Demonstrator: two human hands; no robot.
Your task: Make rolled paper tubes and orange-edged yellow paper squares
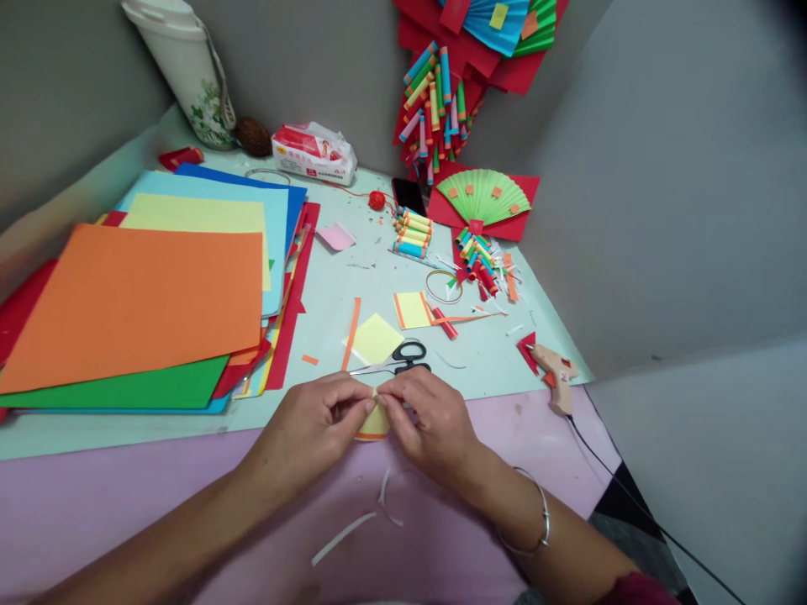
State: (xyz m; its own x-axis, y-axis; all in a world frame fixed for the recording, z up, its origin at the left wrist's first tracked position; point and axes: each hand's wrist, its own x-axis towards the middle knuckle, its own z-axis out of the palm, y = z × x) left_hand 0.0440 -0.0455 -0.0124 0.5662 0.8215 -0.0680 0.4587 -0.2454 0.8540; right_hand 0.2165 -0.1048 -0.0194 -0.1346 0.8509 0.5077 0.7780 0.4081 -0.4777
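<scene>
Both my hands meet at the table's near edge. My left hand point(319, 420) and my right hand point(429, 416) pinch a small yellow paper piece with an orange edge point(374, 423) between their fingertips, curling it. Black-handled scissors point(397, 360) lie just beyond my fingers. A yellow paper square point(375, 338) and an orange strip point(351, 332) lie beside the scissors. White paper trimmings point(344, 538) rest on the pink surface below my wrists.
A stack of coloured paper sheets point(135, 298) fills the left. A glue gun point(555, 374) lies at the right, its cord trailing off. Rolled paper tubes point(413, 234), a green paper fan point(484, 197), a tape ring point(443, 286), a tissue pack point(313, 153) and a cup point(186, 71) sit further back.
</scene>
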